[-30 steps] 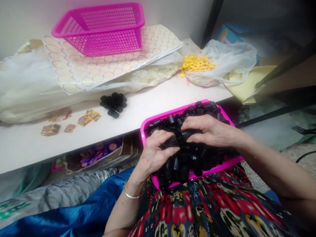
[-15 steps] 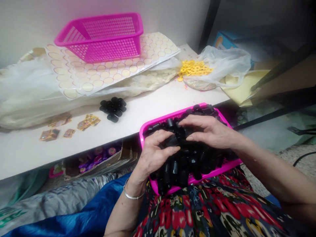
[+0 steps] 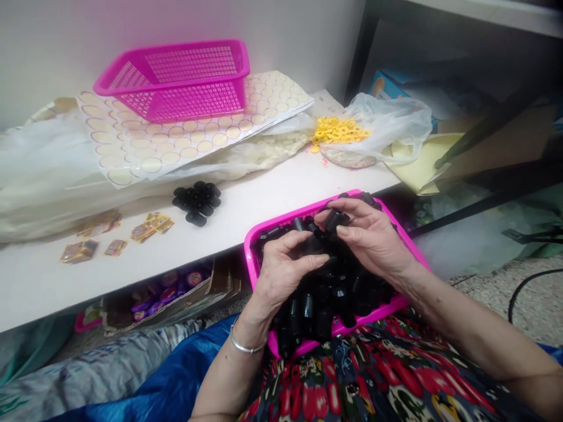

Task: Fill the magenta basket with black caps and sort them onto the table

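Note:
A pink basket (image 3: 248, 258) full of short black plastic cylinders (image 3: 338, 293) rests on my lap against the shelf edge. Over the right half of the pile, my right hand (image 3: 369, 237) pinches one black plastic cylinder (image 3: 336, 220) between thumb and fingers, lifted and tilted. Lower and to the left, my left hand (image 3: 284, 266) curls its thumb and fingers round another dark piece (image 3: 309, 246), which blends into the pile behind it. On the white shelf (image 3: 246, 220), a small cluster of black pieces (image 3: 196, 201) lies to the left of the basket.
An empty pink basket (image 3: 176, 105) stands on sheets of round stickers (image 3: 211, 138) at the back. Yellow rings (image 3: 338, 130) lie beside a clear plastic bag (image 3: 391, 120). Small printed cards (image 3: 152, 227) are at left. Under the shelf is a carton (image 3: 200, 296) with purple items.
My right hand has risen slightly out of the pile and now shows a black cylinder in its pinch. My left hand stays nearly in place. The whole view has shifted slightly.

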Demonstrator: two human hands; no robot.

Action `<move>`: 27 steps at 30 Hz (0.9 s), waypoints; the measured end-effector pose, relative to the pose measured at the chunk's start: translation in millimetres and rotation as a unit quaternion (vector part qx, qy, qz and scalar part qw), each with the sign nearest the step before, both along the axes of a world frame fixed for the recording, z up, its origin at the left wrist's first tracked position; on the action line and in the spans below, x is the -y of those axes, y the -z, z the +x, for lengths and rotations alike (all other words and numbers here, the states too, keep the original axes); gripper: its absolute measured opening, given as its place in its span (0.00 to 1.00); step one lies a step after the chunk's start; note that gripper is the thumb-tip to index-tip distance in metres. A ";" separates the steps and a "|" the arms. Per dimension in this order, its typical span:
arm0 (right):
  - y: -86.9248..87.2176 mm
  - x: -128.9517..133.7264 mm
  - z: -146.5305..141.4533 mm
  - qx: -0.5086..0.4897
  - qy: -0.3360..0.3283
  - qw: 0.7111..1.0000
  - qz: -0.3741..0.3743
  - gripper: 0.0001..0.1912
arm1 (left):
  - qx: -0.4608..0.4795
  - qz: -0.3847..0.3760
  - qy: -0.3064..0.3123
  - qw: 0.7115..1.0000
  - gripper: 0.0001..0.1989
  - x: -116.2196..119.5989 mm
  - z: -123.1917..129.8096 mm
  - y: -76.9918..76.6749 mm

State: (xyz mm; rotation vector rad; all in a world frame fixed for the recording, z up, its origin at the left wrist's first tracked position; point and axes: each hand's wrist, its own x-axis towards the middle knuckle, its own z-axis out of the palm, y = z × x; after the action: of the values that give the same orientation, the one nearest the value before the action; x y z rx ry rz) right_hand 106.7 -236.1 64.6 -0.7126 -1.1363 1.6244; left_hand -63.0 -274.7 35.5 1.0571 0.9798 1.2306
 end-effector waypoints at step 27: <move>11.9 6.4 0.4 -0.035 0.037 0.998 -0.029 0.18 | -0.016 0.011 0.009 1.000 0.17 -5.9 7.2 6.7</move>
State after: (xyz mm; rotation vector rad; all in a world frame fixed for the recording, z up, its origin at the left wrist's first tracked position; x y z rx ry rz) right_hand 107.2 -242.5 52.7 -0.7220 -1.0058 1.6114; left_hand -55.8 -268.8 28.8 1.1037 0.9812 1.2147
